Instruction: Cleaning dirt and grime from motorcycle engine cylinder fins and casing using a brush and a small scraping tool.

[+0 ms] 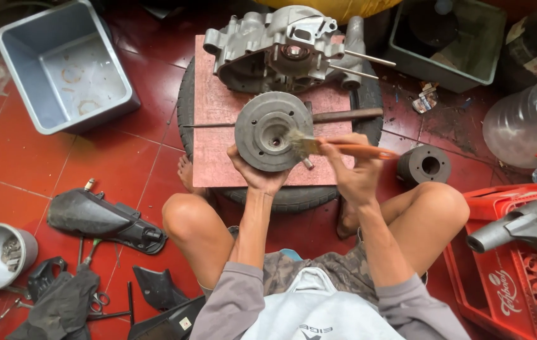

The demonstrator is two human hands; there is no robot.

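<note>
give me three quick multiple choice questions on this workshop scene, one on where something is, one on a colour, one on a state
1. Where does the metal engine casing lie?
A. on the far end of the pink board
B. inside the grey tub
C. in the red crate

2. What colour is the handle of the brush?
A. blue
B. orange
C. white

3. How is the round grey metal disc held?
A. lying flat and untouched on the floor
B. propped up on the board by the left hand
C. hanging from a hook

Answers:
1 A, it sits at the top of the board, beyond the disc.
2 B, the handle in the right hand is orange.
3 B, the left hand grips its lower edge while the bristles touch its face.
</note>
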